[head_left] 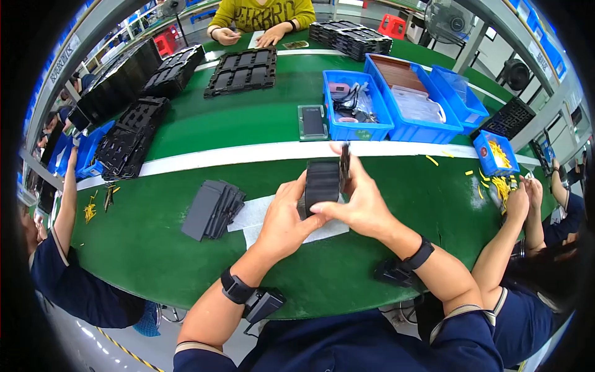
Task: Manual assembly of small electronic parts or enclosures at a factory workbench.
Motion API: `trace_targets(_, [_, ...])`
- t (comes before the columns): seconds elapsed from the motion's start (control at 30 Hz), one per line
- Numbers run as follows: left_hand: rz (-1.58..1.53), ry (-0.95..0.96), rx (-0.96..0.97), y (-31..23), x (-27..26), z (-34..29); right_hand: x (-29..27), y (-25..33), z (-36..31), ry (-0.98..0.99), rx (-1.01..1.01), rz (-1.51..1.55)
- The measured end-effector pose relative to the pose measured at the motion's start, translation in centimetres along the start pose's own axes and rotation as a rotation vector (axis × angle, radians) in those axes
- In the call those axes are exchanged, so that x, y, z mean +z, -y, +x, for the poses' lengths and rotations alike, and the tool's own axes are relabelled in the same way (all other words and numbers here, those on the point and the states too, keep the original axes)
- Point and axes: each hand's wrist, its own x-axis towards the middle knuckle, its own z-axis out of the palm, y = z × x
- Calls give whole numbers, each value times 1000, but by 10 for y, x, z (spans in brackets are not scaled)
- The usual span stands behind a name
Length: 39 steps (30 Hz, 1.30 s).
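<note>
A stack of thin black rectangular panels [322, 185] stands between my hands, its layered edges toward me, over white sheets [253, 212] on the green table. My left hand [282, 220] is closed around the left side of the stack. With the thumb across its front, my right hand [364, 201] grips the right side. A single thin dark panel [345, 162] stands on edge at the right hand's fingers, beside the stack; whether it touches the stack I cannot tell. Left of the sheets lies a fanned pile of similar dark panels [211, 209].
Blue bins [412, 127] with pouches and cables stand beyond my hands, beside a small framed dark panel [312, 121]. Black trays [242, 71] lie farther back. Yellow strips [499, 186] lie at right near a co-worker's hands [525, 195]. Another person [263, 18] sits opposite.
</note>
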Motion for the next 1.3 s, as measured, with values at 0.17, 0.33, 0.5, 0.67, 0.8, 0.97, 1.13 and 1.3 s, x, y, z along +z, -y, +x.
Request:
trace_targets(0.17, [99, -11, 30, 11, -5, 2, -4, -13, -4, 54, 69, -111])
trace_targets(0.33, [5, -3, 16, 15, -8, 5, -7, -24, -6, -116, -236, -476])
trace_targets(0.5, [-484, 15, -182, -9, -10, 5, -1, -20, -4, -99, -11, -86])
trace_targets(0.67, [-633, -137, -478, -5, -16, 13, -7, -19, -10, 48, 195, -98])
trace_targets(0.8, [-251, -121, -384, -3, -26, 12, -5, -14, -12, 169, 230, -85])
trace_targets(0.97, [33, -283, -327, -7, -21, 18, -3, -29, -13, 178, 168, -114])
trace_targets(1.13, [136, -316, -89, 6, -30, 8, 10, -22, -9, 148, 188, 141])
trace_targets(1.3, [408, -141, 175, -20, -13, 7, -9, -24, -11, 178, 397, 215])
